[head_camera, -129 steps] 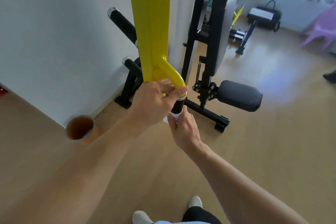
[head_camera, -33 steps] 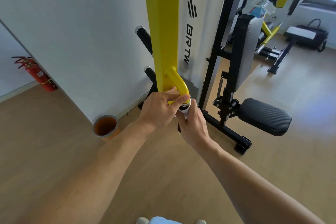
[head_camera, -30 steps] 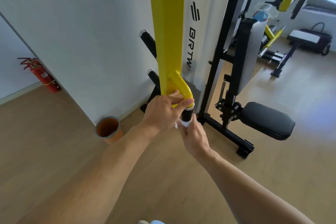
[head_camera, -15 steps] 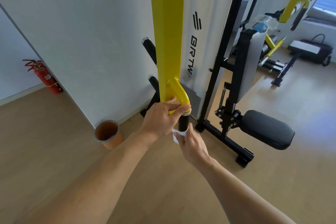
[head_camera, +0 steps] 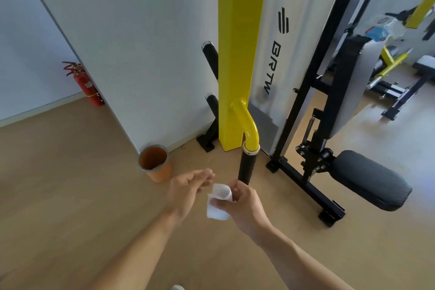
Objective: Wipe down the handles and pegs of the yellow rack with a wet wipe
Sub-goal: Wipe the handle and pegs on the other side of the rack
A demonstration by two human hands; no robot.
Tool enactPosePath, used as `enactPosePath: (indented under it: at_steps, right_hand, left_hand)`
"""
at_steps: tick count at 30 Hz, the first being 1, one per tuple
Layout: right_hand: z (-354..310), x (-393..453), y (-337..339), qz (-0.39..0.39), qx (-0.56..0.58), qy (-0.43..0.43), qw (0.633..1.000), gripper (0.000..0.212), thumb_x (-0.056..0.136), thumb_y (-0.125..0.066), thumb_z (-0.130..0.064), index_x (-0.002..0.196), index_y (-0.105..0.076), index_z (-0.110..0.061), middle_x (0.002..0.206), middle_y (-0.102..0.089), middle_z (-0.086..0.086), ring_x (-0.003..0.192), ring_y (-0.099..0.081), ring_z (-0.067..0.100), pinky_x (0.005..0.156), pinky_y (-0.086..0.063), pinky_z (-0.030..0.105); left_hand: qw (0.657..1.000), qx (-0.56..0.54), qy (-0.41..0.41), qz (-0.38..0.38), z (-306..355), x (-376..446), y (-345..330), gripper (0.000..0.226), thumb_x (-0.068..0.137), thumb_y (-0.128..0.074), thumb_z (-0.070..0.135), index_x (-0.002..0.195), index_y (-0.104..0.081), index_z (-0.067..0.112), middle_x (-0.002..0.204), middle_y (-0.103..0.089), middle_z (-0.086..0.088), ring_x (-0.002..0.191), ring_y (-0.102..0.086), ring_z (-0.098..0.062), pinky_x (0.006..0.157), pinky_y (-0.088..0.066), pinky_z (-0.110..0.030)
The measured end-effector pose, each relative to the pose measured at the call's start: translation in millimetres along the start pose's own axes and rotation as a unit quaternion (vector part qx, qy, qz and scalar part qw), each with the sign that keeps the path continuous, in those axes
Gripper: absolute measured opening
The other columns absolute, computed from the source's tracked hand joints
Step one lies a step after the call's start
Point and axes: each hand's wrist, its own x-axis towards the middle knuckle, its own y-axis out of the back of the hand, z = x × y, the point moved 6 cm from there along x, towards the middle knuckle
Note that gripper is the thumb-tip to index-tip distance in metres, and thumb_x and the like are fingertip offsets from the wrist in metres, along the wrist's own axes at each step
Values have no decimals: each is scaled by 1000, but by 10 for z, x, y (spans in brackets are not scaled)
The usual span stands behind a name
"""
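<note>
The yellow rack post (head_camera: 240, 49) stands in the middle, with a curved yellow tube ending in a black handle grip (head_camera: 247, 165) that points down. Two black pegs (head_camera: 210, 56) stick out behind the post on its left. My right hand (head_camera: 242, 205) is just below the grip's lower end, off the grip, shut on a white wet wipe (head_camera: 219, 200) that is folded and curled. My left hand (head_camera: 188, 189) is beside the wipe on its left, fingers apart and holding nothing, a little blurred.
An orange cup-shaped bin (head_camera: 155, 166) stands on the wooden floor by the white wall corner. A red fire extinguisher (head_camera: 86, 83) is at the far left. A black bench frame with a padded seat (head_camera: 369, 179) stands to the right. More gym gear fills the back right.
My left hand let go of the yellow tube and dropped down beside the wipe. My right hand slid off the black grip's lower end with the wipe. The grip is now bare.
</note>
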Motion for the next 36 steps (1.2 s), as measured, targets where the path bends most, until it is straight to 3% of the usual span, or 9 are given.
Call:
enactPosePath:
  at_steps: [4, 9, 13, 17, 23, 27, 31, 33, 36]
  right_hand:
    - [-184, 132, -138, 52, 55, -13, 997, 50, 66, -83, -52, 82, -69, -7, 73, -63, 16, 59, -48, 10, 55, -38, 28]
    - [-492, 415, -534, 56, 46, -13, 997, 27, 92, -65, -44, 88, -76, -19, 84, -67, 8, 70, -62, 22, 59, -49, 28]
    - [-821, 773, -970, 72, 90, 3, 993, 17, 95, -64, -31, 98, -74, -18, 88, -72, 4, 77, -69, 16, 65, -54, 27]
    - [-1058, 1002, -1237, 155, 170, -38, 972, 9, 92, -69, -23, 96, -69, -15, 88, -75, 9, 84, -72, 26, 75, -60, 39]
    - [-1157, 1159, -1211, 199, 371, -97, 902, 46, 105, -36, -46, 115, -68, -15, 106, -75, 10, 102, -70, 31, 90, -55, 48]
    - [-1248, 1257, -899, 231, 487, -71, 839, 66, 92, -44, -66, 117, -64, -9, 112, -71, 19, 101, -70, 34, 78, -58, 45]
    - [-1403, 1332, -654, 316, 397, -30, 861, 26, 88, -71, -29, 111, -72, -17, 111, -70, 17, 101, -70, 29, 77, -60, 42]
    - [-1557, 1316, -575, 381, 342, 13, 859, 17, 93, -67, -18, 108, -74, -21, 104, -74, 7, 97, -71, 22, 77, -61, 38]
    - [-1901, 1194, -423, 505, 209, 80, 834, 19, 97, -62, -14, 102, -75, -27, 94, -76, -14, 90, -70, 3, 74, -54, 15]
  left_hand:
    - [994, -75, 65, -42, -106, 41, 80, 45, 80, -62, 51, 102, -79, 16, 98, -79, -4, 94, -74, -21, 85, -56, -30]
    - [988, -138, 57, -32, -74, 390, 474, 22, 94, -63, 25, 95, -79, 9, 89, -78, -11, 77, -72, -18, 64, -57, -24]
    - [992, -103, 63, -39, -183, 856, 1023, 16, 92, -67, 26, 93, -80, 18, 86, -79, -4, 82, -75, -17, 69, -60, -28]
    - [995, -63, 38, -74, -53, 1360, 1460, 22, 84, -70, 38, 94, -81, 22, 91, -79, -5, 88, -75, -22, 75, -59, -34]
    - [985, -9, -24, -173, 347, 1861, 1242, 27, 81, -71, 46, 95, -78, 25, 95, -76, 2, 89, -70, -21, 58, -54, -18]
    - [970, 10, -41, -237, 574, 2118, 834, 21, 85, -72, 40, 94, -78, 23, 95, -76, 3, 91, -71, -21, 59, -57, -23]
    - [961, 39, -94, -259, 856, 2405, 634, 16, 87, -71, 41, 93, -78, 27, 91, -76, 5, 89, -73, -20, 68, -63, -36]
    - [957, 33, -104, -268, 992, 2568, 584, 17, 86, -74, 37, 94, -78, 23, 90, -78, 0, 88, -74, -22, 75, -63, -41]
    - [948, 15, -149, -280, 1216, 2781, 452, 16, 87, -76, 28, 100, -79, 20, 93, -79, 1, 91, -74, -19, 84, -60, -34]
